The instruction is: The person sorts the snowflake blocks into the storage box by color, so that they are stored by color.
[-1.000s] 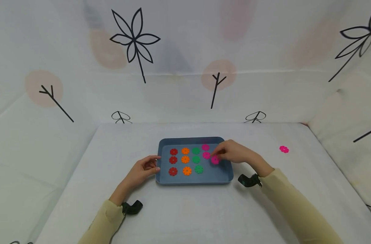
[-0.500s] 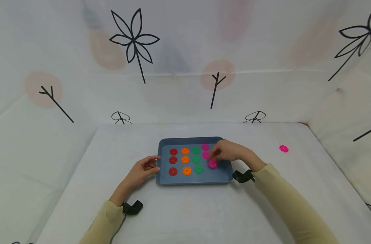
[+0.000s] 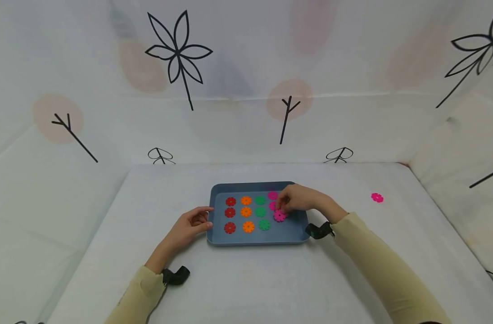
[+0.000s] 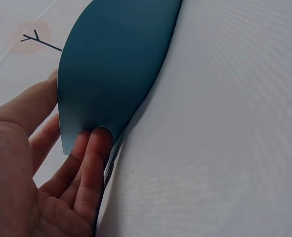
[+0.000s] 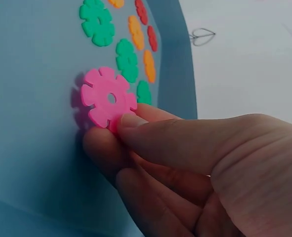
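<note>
My right hand (image 3: 303, 198) pinches a pink notched plastic disc (image 5: 106, 94) between thumb and fingers, low over the right part of a blue-grey tray (image 3: 299, 234). Behind it lie a pink disc (image 3: 273, 195) and another partly hidden by my fingers. Columns of red discs (image 3: 230, 212), orange discs (image 3: 246, 212) and green discs (image 3: 260, 211) lie flat on the tray. At the tray's left side, my left hand (image 3: 189, 223) holds the rim; in the left wrist view, fingertips press the tray's outer wall (image 4: 116, 64) and the thumb is at its edge.
One more pink disc (image 3: 377, 197) lies on the white tabletop (image 3: 246, 279), right of the tray. Patterned white cloth (image 3: 230, 126) hangs behind and at both sides. A dark wrist camera (image 3: 319, 230) sits just over the tray's right rim.
My right hand has moved slightly left with the pink disc, which has come nearer the green column and lower over the tray. The left hand stays in place.
</note>
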Demonstrator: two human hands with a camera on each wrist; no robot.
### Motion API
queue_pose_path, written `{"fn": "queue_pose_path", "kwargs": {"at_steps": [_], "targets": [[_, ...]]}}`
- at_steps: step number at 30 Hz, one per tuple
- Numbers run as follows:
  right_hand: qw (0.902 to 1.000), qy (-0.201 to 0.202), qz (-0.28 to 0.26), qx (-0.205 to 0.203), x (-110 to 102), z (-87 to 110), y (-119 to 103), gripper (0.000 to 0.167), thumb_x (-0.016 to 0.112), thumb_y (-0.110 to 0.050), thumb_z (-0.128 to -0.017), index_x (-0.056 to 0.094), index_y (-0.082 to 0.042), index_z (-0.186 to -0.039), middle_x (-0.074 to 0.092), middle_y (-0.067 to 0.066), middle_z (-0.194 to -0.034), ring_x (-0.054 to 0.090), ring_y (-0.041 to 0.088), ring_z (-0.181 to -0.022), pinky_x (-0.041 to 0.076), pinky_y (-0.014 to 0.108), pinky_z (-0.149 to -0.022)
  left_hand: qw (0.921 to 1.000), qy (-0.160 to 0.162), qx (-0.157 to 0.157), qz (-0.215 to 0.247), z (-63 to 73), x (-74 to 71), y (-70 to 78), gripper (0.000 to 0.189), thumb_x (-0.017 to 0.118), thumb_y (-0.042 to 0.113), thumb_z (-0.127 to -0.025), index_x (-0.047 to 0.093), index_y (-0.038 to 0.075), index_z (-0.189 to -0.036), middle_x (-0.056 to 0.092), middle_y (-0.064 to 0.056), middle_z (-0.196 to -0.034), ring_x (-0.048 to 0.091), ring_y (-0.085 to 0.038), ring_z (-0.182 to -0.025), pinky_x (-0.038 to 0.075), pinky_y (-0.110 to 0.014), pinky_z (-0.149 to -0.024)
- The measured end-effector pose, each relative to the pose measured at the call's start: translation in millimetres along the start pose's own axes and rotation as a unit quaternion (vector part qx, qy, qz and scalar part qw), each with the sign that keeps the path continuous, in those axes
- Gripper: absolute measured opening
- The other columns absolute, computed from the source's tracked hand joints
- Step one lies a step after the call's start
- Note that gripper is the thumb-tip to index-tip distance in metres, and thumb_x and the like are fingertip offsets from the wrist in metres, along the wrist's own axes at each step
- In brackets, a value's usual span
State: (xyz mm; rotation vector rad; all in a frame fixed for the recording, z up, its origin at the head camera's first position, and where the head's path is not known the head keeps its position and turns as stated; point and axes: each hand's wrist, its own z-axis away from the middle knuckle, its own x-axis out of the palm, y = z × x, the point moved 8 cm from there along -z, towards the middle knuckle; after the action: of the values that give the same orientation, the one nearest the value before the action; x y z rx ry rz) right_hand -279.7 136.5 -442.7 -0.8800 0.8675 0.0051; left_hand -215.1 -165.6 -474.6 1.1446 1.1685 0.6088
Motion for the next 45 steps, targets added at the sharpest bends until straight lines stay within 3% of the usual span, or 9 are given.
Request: {"fn": "queue_pose_path", "kwargs": {"at_steps": [14,29,38,45], "targets": [[0.9995,0.028,0.007,0.016,0.6,5.8,-3.9,0.010,0.068,-0.003,-0.091,0.074,-0.009,-0.095,0.068,-0.002,-0.080,0.063,0.016,-0.074,0.051,0.030,-0.070,0.9999,0.003,-0.012,-0.004,0.1,-1.4,1.3,0.048,0.074,0.022,-0.092,0.059,0.007,-0.136,0.057,-0.010,-0.106,0.059,-0.021,-0.092,0.050,-0.022,-0.081],[0.9986,0.049,-0.008,0.015,-2.9,7.7,2.9,0.010,0.071,-0.010,-0.091,0.077,-0.015,-0.098,0.071,-0.006,-0.090,0.062,0.013,-0.081,0.051,0.032,-0.079,0.9999,0.000,-0.012,-0.005,-2.4,-1.6,2.4,0.047,0.073,0.022,-0.092,0.059,0.010,-0.136,0.056,-0.009,-0.106,0.059,-0.023,-0.093,0.051,-0.022,-0.081],[0.9950,0.092,-0.030,-0.027,-8.1,18.5,-0.5,0.011,0.069,-0.011,-0.094,0.076,-0.011,-0.102,0.071,-0.003,-0.098,0.061,0.015,-0.086,0.051,0.034,-0.080,0.9998,-0.002,-0.021,-0.004,0.4,1.1,2.1,0.048,0.072,0.020,-0.094,0.058,0.005,-0.137,0.056,-0.012,-0.108,0.058,-0.022,-0.094,0.050,-0.021,-0.082],[0.9841,0.165,-0.054,-0.038,-29.4,41.4,4.2,0.018,0.067,-0.008,-0.095,0.073,-0.004,-0.111,0.071,0.009,-0.108,0.064,0.021,-0.098,0.051,0.041,-0.087,0.9996,0.005,-0.026,-0.011,1.8,-0.1,-0.5,0.047,0.073,0.022,-0.093,0.059,0.010,-0.136,0.057,-0.009,-0.106,0.059,-0.023,-0.094,0.050,-0.022,-0.082]]}}
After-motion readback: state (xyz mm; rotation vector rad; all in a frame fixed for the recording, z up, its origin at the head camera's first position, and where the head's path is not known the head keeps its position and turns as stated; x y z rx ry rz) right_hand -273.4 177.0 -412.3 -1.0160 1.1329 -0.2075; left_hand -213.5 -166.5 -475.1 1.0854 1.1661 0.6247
